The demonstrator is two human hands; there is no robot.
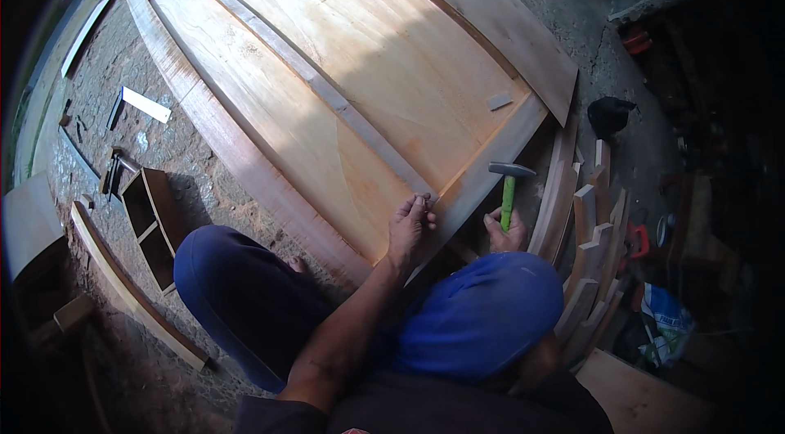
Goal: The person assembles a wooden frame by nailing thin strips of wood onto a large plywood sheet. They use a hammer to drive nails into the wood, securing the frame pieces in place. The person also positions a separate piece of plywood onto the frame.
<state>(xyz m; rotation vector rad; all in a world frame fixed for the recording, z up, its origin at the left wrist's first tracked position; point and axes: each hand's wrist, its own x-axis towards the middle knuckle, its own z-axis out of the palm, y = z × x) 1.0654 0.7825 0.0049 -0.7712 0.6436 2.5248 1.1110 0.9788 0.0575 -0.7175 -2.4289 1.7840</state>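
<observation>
My right hand (505, 234) is closed round the green handle of a hammer (508, 198), whose metal head points up above the fist. It is held off the near right corner of a wooden frame. My left hand (409, 231) is pinched at the near end of the frame's middle rail (360, 125), where it meets the end rail (482, 172). Whatever sits between its fingertips is too small to make out. A pale plywood panel (417, 49) lies within the frame. On it, near the end rail, rests a small grey offcut (500, 101).
A divided wooden box (151, 225) with tools by it stands on the rough ground at left, near a white-bladed square (147, 105). A curved wooden strip (131, 291) lies closer. Several cut wood pieces (585, 246) are stacked at right, beside a blue-and-white bag (666, 319).
</observation>
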